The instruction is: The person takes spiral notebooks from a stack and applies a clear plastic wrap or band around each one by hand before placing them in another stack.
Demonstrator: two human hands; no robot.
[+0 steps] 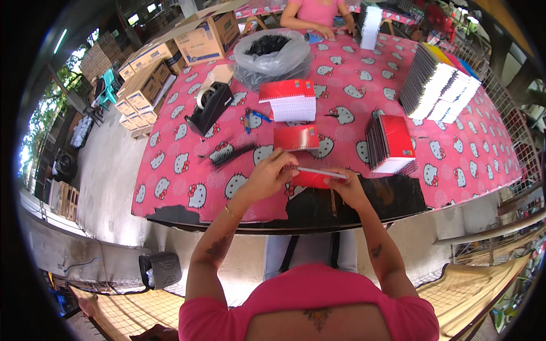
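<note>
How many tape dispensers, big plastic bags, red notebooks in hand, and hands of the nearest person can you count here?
Tape dispenser: 1
Big plastic bag: 1
Red notebook in hand: 1
Nearest person's hands, left hand and right hand: 2
Total: 5

Glossy notebook covers (pixel 294 138), crinkled plastic bag (pixel 281 62), matt cardboard boxes (pixel 200 45)

I'm looking into a workshop from my end: spiral notebooks (pixel 293 109) stacked ahead of the hands (pixel 274 173), brown cartons (pixel 205 42) piled farther off to their left, another person (pixel 315 14) across the bench (pixel 392 196).
</note>
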